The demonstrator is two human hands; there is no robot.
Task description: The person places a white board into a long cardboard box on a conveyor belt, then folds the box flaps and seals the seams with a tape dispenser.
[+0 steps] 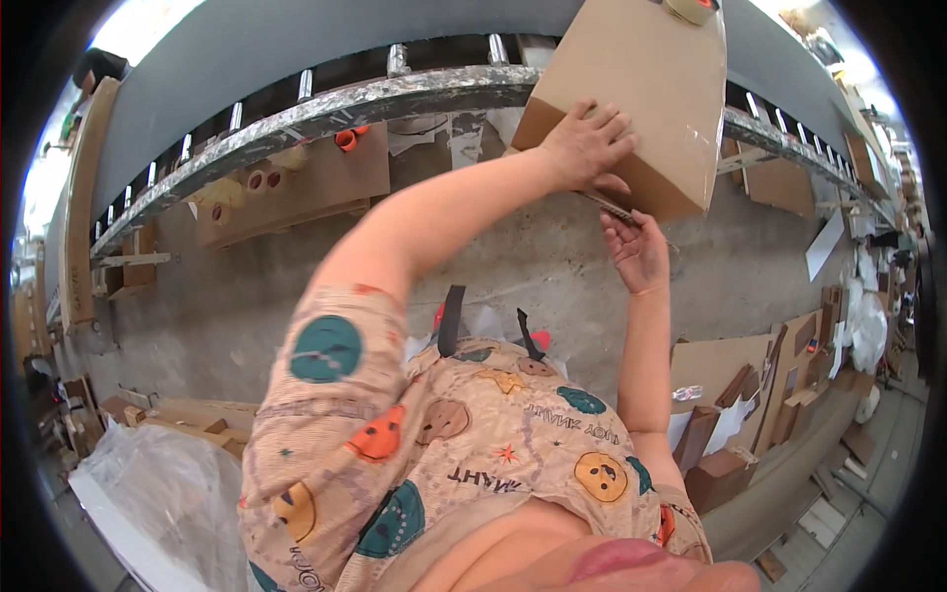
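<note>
A large brown cardboard box (646, 89) stands partly over the edge of the metal roller conveyor (395, 96), tilted to my view. My left hand (589, 148) lies on the box's near upper edge, its fingers spread over the cardboard. Just below and to the right, my right hand (638, 255) is raised with its fingertips at a thin cardboard flap (610, 207) under the box's near side. Those fingers look closed on the flap's edge, and part of their grip is hidden. On top of the box, at the far end, rests a roll of tape (691, 9).
Beneath the conveyor, a cardboard-covered shelf (326, 183) carries several tape rolls and an orange item (345, 140). Cardboard scraps (725, 474) are stacked at the right. Clear plastic sheeting (168, 474) covers something at the lower left. Concrete floor (513, 261) lies between.
</note>
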